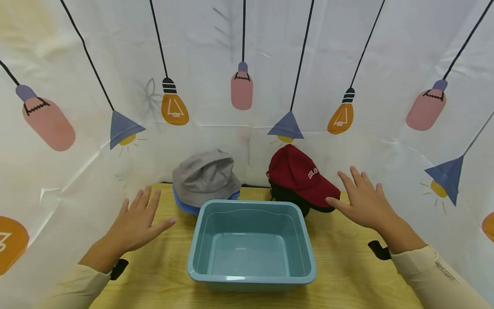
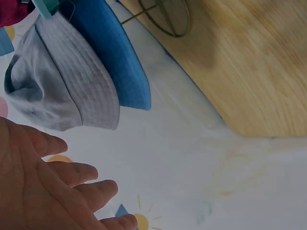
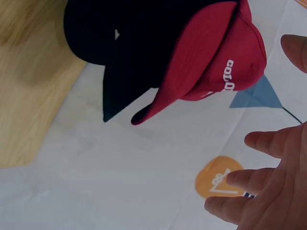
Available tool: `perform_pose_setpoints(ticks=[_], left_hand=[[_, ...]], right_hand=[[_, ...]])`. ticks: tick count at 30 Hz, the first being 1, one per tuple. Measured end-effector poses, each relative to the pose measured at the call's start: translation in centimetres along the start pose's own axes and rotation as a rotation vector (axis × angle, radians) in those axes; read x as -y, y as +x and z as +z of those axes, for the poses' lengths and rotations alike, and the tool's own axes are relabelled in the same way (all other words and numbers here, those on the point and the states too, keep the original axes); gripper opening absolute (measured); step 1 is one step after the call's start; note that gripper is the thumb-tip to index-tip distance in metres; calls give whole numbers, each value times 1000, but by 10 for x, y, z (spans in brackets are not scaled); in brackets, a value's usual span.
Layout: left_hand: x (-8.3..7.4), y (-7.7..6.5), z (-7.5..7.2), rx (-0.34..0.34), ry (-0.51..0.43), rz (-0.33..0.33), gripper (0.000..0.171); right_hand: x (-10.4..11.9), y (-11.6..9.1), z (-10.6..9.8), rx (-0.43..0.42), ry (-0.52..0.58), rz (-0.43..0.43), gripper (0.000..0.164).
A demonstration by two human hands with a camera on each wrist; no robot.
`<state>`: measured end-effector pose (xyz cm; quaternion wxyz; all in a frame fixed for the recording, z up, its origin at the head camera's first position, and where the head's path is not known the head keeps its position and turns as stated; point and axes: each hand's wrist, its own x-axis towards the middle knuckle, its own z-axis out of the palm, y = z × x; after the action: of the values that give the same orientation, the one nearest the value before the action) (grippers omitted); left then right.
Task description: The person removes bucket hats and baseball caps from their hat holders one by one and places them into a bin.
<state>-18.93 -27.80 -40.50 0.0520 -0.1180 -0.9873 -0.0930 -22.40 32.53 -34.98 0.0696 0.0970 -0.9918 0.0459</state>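
My left hand [image 1: 133, 223] is held up with fingers spread, left of a blue-green plastic basin [image 1: 251, 280], touching nothing. Behind the basin's left side a grey bucket hat [image 1: 206, 178] sits on top of a blue hat [image 1: 183, 204]. In the left wrist view, a wire stand [image 2: 166, 19] shows beneath them. On the other side, my right hand [image 1: 364, 201] is also raised, its fingers stretched apart near the brim of a red cap [image 1: 289, 169] with white letters. That cap rests over a dark cap [image 1: 284, 195]. Nothing lies inside the basin.
A wood-grain table [image 1: 162, 274] carries the basin and hats. White cloth [image 1: 270, 25] printed with hanging lamps rises behind the table and along both sides. Each wrist wears a black strap, such as the left strap [image 1: 119, 269].
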Motion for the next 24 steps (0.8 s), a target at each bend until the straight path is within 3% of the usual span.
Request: perform_pose_setpoints(ticks=[14, 24], left_hand=[[-21, -1, 16, -49, -24, 80, 103], [-44, -8, 32, -68, -112, 115, 101]], right_hand=[[24, 37, -5, 1, 4, -29, 102], [43, 65, -4, -17, 34, -54, 104]])
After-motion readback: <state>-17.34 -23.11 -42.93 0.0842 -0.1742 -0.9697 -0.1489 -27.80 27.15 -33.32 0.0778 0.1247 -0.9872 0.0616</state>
